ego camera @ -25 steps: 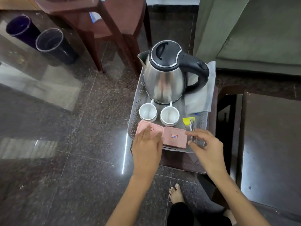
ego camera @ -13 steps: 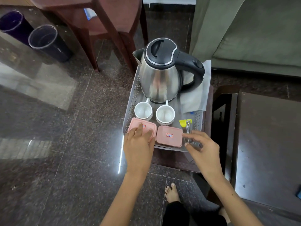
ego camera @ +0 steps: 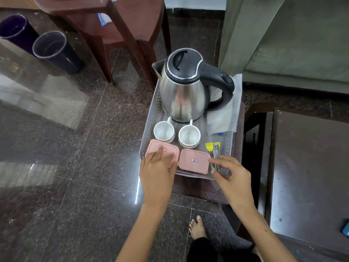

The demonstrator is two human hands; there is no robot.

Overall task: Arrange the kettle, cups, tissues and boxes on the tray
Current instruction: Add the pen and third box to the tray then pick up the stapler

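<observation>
On the perforated grey plastic tray (ego camera: 151,118), a left hand (ego camera: 157,173) is pressing relaxed fingers on a light, rigid pink lidded box (ego camera: 158,148); the right hand (ego camera: 233,178) is pinching slippery metal tongs (ego camera: 215,154), best held mid-length

the left hand (ego camera: 157,174) covered the near half of the left pink box (ego camera: 162,151) and part of its label. the tissue (ego camera: 224,114) at three o'clock lay partly behind the kettle (ego camera: 186,91). a blue object (ego camera: 346,227) was cut off by the right edge.
</observation>
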